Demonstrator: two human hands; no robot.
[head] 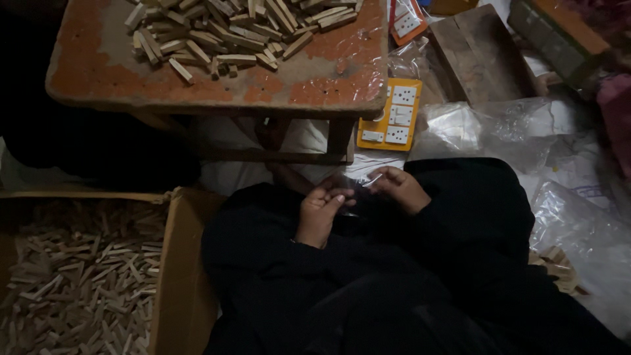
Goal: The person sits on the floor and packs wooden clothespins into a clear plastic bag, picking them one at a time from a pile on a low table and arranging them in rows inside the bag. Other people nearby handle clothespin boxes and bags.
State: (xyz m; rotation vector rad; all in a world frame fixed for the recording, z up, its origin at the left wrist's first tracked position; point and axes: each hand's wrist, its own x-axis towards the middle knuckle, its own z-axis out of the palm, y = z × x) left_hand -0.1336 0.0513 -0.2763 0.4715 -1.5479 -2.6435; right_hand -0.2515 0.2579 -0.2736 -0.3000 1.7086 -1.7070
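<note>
Both hands, left hand (320, 213) and right hand (397, 189), pinch a clear plastic bag (358, 183) in the lap; the slippery film could slip from the fingers in this dim light.

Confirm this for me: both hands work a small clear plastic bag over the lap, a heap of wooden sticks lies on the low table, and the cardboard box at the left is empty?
Not quite. The head view shows the cardboard box full of wooden sticks. The rest holds: left hand and right hand work the small clear plastic bag, and the heap of sticks lies on the low table.
</note>
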